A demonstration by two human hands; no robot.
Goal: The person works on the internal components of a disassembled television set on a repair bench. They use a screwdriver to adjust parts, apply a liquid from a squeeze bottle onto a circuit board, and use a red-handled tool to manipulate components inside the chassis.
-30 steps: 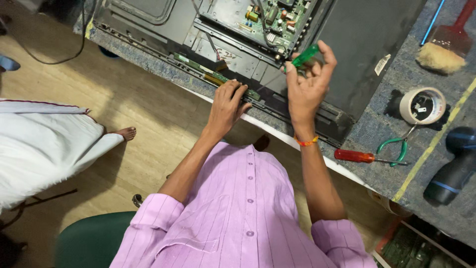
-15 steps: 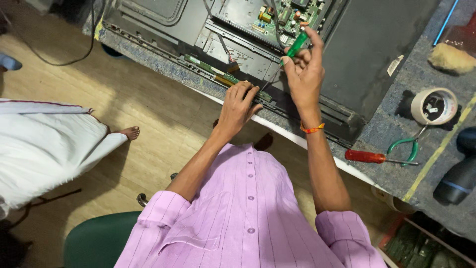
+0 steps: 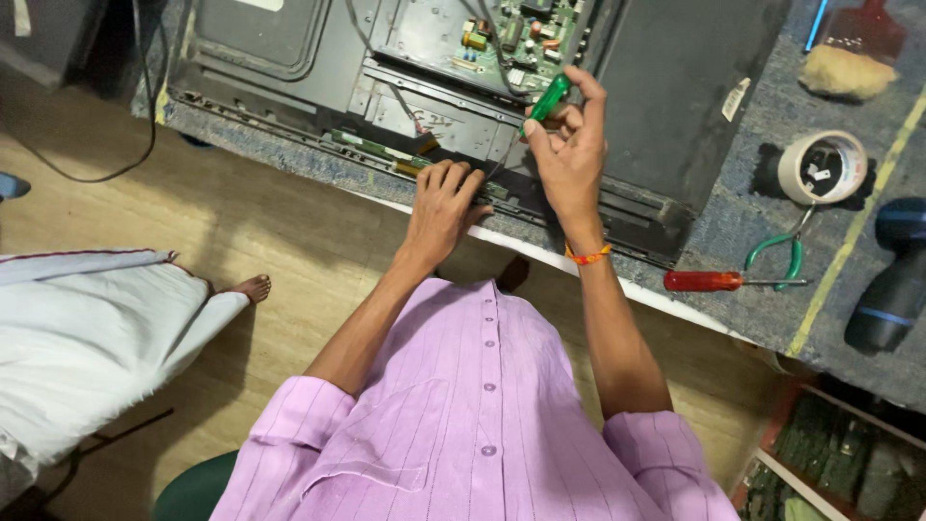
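Observation:
A flat-screen television [image 3: 675, 87] lies face down on the bench with its back cover off, and a green circuit board [image 3: 511, 34] shows inside. My right hand [image 3: 569, 154] grips a green-handled screwdriver [image 3: 548, 96], its shaft angled down toward the panel's lower edge. My left hand [image 3: 442, 203] rests fingers-down on that lower edge, beside a narrow strip board [image 3: 371, 147]. An orange thread band circles my right wrist.
A red-handled screwdriver [image 3: 719, 281] and green-handled pliers [image 3: 781, 249] lie on the grey bench mat. A roll of white tape [image 3: 822, 166], a brush [image 3: 849, 53] and a dark power drill [image 3: 892, 289] sit to the right. Another person's bare foot [image 3: 249, 287] stands on the wooden floor, left.
My right hand has lifted the green screwdriver slightly higher over the panel. My left hand has stayed on the lower edge. The view has shifted a little.

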